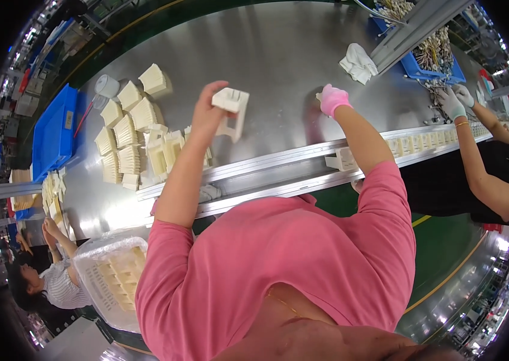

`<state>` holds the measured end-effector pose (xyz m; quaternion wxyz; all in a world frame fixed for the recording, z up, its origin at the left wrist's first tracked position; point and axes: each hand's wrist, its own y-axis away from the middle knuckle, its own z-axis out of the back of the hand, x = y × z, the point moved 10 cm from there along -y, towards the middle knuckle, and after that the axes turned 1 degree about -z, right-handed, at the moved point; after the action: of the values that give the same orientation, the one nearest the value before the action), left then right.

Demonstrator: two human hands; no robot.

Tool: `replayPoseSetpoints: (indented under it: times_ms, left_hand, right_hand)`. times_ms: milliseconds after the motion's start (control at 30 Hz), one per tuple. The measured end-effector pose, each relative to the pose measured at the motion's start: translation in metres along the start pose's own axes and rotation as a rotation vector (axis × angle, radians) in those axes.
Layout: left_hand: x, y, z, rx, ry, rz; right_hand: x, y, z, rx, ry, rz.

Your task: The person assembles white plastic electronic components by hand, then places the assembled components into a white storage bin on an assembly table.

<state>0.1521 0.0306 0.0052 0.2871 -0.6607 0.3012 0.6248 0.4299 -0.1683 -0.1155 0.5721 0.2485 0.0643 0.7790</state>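
Note:
My bare left hand [208,115] is raised over the metal table and grips an off-white moulded plastic part [230,99], a block-like piece with an open frame hanging from it. Off to the right, my right hand [333,100], in a pink and white glove, is closed above the table. A small pale bit shows at its fingertips, too small to name. Nearest to my right forearm is another off-white plastic part [343,160], sitting in the rail channel.
Stacked cream plastic parts [127,132] cover the table's left, beside a blue tray [53,132]. An aluminium rail [254,165] runs along the near edge. A white cloth [358,63] lies behind. At right, a co-worker's gloved hands [450,102] work near a blue bin [414,66].

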Motion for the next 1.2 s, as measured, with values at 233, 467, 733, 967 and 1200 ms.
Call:
replayPoseSetpoints:
  times_ms: [233,467,733,967,1200]
  left_hand:
    - [0.07,0.012,-0.037,-0.009,0.204,0.328]
    - [0.026,0.036,-0.067,0.159,0.121,0.149]
    - [0.006,0.035,-0.058,0.129,-0.014,-0.129]
    - [0.005,0.035,-0.057,0.153,-0.007,-0.148]
    - [0.013,0.032,-0.057,0.161,0.003,-0.087]
  right_hand:
    - [0.095,0.11,0.026,0.469,-0.483,0.52]
    - [0.134,0.188,0.017,-0.009,-0.358,0.709]
    - [0.141,0.241,0.052,-0.47,-0.561,0.96]
    - [0.146,0.24,0.044,-0.484,-0.399,0.98]
    - [0.144,0.235,0.047,-0.445,-0.491,0.936]
